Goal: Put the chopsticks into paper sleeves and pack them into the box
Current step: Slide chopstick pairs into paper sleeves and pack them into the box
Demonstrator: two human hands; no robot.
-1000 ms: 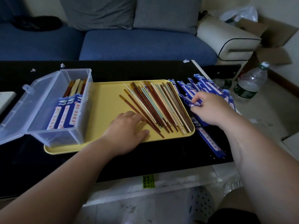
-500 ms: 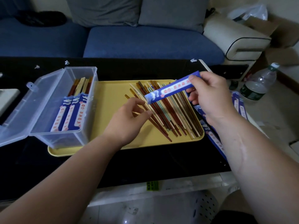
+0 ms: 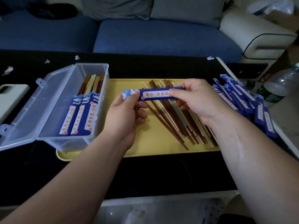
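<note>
Both hands hold one blue paper sleeve [image 3: 153, 95] level above the yellow tray [image 3: 127, 88]. My left hand [image 3: 126, 117] pinches its left end and my right hand [image 3: 195, 99] pinches its right end. Under the sleeve, several loose chopsticks [image 3: 176, 120], brown, cream and pale green, lie fanned on the tray. On the tray's left end stands a clear plastic box [image 3: 90, 68] with its lid open to the left; inside are three sleeved pairs [image 3: 79, 113]. A pile of blue sleeves [image 3: 242, 101] lies on the table to the right of the tray.
The black table [image 3: 145, 175] carries small paper scraps [image 3: 77, 57] at the back and a white object [image 3: 11, 94] at the left edge. A plastic water bottle [image 3: 278, 88] stands on the floor at right. Behind is a blue sofa [image 3: 145, 38].
My right hand picked a sleeve from the pile and carried it left over the tray. My left hand rose from the tray and took the sleeve's left end.
</note>
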